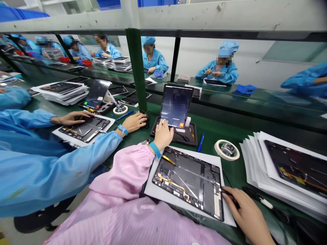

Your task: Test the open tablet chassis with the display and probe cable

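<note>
My left hand, in a pink sleeve with a blue wrist strap, reaches to the lower part of a lit tablet screen. Its fingers are stretched out and appear to touch the glass. That screen leans upright in a black tray. In front of me an opened tablet housing lies on white sheets, its ribbon cables and boards exposed. At its right edge my right hand is closed around a black cable plug, partly hidden by the fingers.
To the right stand stacked housings between paper sheets, a tape roll and a blue pen. Black cables run beside my right hand. At left, a co-worker's sleeve and hand come close. A green post rises behind.
</note>
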{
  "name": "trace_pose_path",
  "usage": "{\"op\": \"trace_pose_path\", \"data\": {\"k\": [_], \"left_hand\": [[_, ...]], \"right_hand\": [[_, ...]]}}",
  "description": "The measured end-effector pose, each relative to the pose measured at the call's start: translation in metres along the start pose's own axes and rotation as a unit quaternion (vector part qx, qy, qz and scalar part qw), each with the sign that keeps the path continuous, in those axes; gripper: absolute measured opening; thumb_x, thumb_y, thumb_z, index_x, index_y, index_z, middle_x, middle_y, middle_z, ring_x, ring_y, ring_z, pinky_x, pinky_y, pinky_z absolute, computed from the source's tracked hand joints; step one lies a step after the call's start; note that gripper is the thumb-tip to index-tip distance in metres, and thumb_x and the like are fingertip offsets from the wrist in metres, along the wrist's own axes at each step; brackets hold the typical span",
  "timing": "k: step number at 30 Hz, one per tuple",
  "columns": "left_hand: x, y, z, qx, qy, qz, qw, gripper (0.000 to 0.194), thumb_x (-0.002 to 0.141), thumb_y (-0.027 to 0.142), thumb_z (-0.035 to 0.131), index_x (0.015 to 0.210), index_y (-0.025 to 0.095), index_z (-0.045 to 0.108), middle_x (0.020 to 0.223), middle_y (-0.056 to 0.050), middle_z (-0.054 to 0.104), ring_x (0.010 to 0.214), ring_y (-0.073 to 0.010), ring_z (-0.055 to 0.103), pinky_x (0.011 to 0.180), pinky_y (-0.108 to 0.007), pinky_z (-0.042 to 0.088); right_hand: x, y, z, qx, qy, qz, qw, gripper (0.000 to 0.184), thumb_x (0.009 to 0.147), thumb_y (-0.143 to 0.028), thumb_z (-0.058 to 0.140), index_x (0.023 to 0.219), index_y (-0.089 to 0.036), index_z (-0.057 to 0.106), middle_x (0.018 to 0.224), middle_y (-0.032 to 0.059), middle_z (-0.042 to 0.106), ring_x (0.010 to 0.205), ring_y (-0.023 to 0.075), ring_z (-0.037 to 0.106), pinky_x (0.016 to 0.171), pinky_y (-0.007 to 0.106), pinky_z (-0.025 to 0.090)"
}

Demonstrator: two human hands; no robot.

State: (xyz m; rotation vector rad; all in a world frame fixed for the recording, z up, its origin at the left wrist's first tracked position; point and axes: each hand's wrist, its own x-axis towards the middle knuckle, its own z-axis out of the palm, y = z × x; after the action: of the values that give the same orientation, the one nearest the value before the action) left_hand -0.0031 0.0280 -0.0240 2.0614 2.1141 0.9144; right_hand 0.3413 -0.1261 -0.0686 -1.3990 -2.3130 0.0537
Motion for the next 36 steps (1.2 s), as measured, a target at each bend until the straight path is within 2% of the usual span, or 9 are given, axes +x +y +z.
{"op": "trace_pose_path", "data": {"k": [5,8,11,15,20,24,27,36], "left_hand": [[0.007,-0.001,-0.003,0.032,0.001,0.022,0.999,0.051,0.091,0.029,0.037,0.138,0.008,0.04,0.147,-0.013,0.039,0.137,-0.0289,0.029,0.108,-0.044,0.033],[0.014,-0.002,0.0,0.058,0.021,0.039,0.997,0.052,0.09,0.027,0.038,0.14,0.01,0.04,0.148,-0.012,0.038,0.137,-0.0288,0.028,0.107,-0.043,0.034],[0.022,-0.003,0.004,0.076,0.043,0.053,0.995,0.056,0.09,0.027,0.038,0.143,0.01,0.035,0.15,-0.011,0.035,0.138,-0.0286,0.026,0.108,-0.043,0.032],[0.032,-0.005,0.009,0.096,0.042,0.068,0.992,0.059,0.09,0.027,0.039,0.145,0.009,0.03,0.152,-0.011,0.032,0.139,-0.0295,0.024,0.11,-0.045,0.027],[0.029,-0.002,0.007,0.106,0.044,0.093,0.989,0.054,0.091,0.028,0.038,0.141,0.008,0.036,0.149,-0.013,0.036,0.138,-0.0298,0.026,0.11,-0.045,0.027],[0.025,0.006,0.0,0.1,0.025,0.12,0.987,0.046,0.091,0.025,0.039,0.133,0.009,0.047,0.142,-0.012,0.047,0.134,-0.0279,0.033,0.107,-0.043,0.033],[0.026,0.011,-0.002,0.093,0.028,0.13,0.987,0.044,0.091,0.025,0.038,0.132,0.011,0.048,0.139,-0.01,0.05,0.133,-0.0259,0.035,0.105,-0.042,0.035],[0.045,0.025,0.011,0.091,0.055,0.123,0.987,0.058,0.092,0.032,0.04,0.144,0.009,0.031,0.153,-0.015,0.026,0.142,-0.0297,0.018,0.112,-0.045,0.024]], "right_hand": [[0.0,0.0,-0.001,-0.003,0.005,-0.012,1.0,0.026,0.094,-0.042,0.046,0.103,-0.022,0.06,0.087,0.0025,0.065,0.077,0.0181,0.062,0.069,0.031,0.05],[0.0,0.0,-0.001,0.001,0.005,-0.009,1.0,0.026,0.094,-0.042,0.046,0.102,-0.022,0.06,0.088,0.0028,0.065,0.078,0.0181,0.062,0.069,0.03,0.05],[0.0,0.0,0.0,0.006,0.004,-0.006,1.0,0.027,0.094,-0.043,0.046,0.102,-0.022,0.061,0.086,0.0031,0.065,0.075,0.0178,0.062,0.068,0.03,0.051],[0.0,0.0,0.0,0.007,0.001,0.0,1.0,0.027,0.094,-0.043,0.046,0.103,-0.022,0.061,0.086,0.0031,0.065,0.075,0.0181,0.062,0.067,0.03,0.051],[-0.001,0.001,0.0,0.006,0.001,-0.003,1.0,0.028,0.094,-0.043,0.046,0.103,-0.022,0.061,0.088,0.004,0.066,0.077,0.019,0.063,0.069,0.031,0.051],[0.0,0.0,0.0,0.004,0.003,0.001,1.0,0.029,0.094,-0.044,0.045,0.102,-0.022,0.062,0.087,0.0041,0.066,0.076,0.019,0.063,0.068,0.031,0.052],[-0.001,0.0,0.0,0.005,-0.001,0.01,1.0,0.03,0.094,-0.044,0.045,0.102,-0.022,0.062,0.088,0.0047,0.066,0.077,0.0194,0.063,0.069,0.032,0.052],[-0.002,0.0,0.0,0.016,-0.006,0.025,1.0,0.03,0.093,-0.044,0.045,0.101,-0.021,0.063,0.088,0.0051,0.066,0.077,0.0199,0.063,0.069,0.033,0.053]]}}
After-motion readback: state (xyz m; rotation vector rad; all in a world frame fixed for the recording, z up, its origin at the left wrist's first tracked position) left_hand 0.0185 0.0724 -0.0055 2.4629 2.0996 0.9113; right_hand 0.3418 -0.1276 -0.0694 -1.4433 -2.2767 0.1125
